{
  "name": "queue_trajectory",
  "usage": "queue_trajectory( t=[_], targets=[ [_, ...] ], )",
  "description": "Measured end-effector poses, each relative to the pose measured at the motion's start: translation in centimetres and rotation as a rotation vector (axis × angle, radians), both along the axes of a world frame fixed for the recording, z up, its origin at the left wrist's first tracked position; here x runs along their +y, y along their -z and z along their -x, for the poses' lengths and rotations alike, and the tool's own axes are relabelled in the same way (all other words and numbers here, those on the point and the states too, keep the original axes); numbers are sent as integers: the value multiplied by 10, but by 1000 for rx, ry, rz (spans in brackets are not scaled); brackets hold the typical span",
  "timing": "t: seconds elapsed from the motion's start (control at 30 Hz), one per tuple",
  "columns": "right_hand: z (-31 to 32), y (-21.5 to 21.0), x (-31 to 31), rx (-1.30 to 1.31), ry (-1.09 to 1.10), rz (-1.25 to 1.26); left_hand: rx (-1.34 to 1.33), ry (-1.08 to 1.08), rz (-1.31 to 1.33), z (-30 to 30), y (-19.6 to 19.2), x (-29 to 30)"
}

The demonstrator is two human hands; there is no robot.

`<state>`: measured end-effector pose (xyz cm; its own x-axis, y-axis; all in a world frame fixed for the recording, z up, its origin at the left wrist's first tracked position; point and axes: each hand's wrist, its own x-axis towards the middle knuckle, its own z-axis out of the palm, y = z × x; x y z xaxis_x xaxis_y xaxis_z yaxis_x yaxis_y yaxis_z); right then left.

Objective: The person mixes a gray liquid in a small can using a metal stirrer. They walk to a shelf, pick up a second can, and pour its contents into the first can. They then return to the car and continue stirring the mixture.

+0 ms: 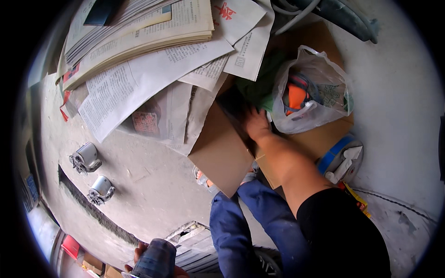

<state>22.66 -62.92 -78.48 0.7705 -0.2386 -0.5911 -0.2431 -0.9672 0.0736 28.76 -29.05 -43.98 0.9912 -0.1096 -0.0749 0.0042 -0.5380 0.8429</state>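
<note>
My right arm reaches down into an open cardboard box. My right hand is inside it, beside dark green cloth and a dark hollow; the fingertips are blurred and partly hidden, so a grip cannot be made out. Just right of that hand sits a translucent plastic bag, with an orange and grey item in it. Low in the picture my left hand is wrapped around a dark, see-through, cup-shaped container, held away from the box.
Loose printed sheets and a thick paper stack overhang the box's left side. Two silver cylindrical metal parts stand on the floor at left. A round blue-banded item lies right of the box, near a dark cord.
</note>
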Motion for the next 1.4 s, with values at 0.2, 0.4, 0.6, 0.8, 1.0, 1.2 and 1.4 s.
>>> queue_trajectory(
  t=[0.2, 0.4, 0.6, 0.8, 1.0, 1.2, 1.4],
  targets=[
    [-22, -32, -80, -176, -59, -145, -5, -42, 50, 9, -2, 0],
    [-66, -127, -109, -82, 155, -118, -66, -45, 83, 10, -13, -5],
    [-40, -155, -123, -122, 28, -104, -110, -1, 52, 4, -13, 4],
    [-10, -158, -65, 542, -337, -174, -31, -65, 63, 7, -11, 2],
    [-93, -127, -11, 444, -38, -616, -34, -48, 50, 5, -7, 7],
    [-82, -4, -26, 269, 40, -655, -20, -38, -12, 1, -2, 2],
    [-75, 21, 6, 79, 156, -391, -17, -87, -90, 5, 3, 7]
  ],
)
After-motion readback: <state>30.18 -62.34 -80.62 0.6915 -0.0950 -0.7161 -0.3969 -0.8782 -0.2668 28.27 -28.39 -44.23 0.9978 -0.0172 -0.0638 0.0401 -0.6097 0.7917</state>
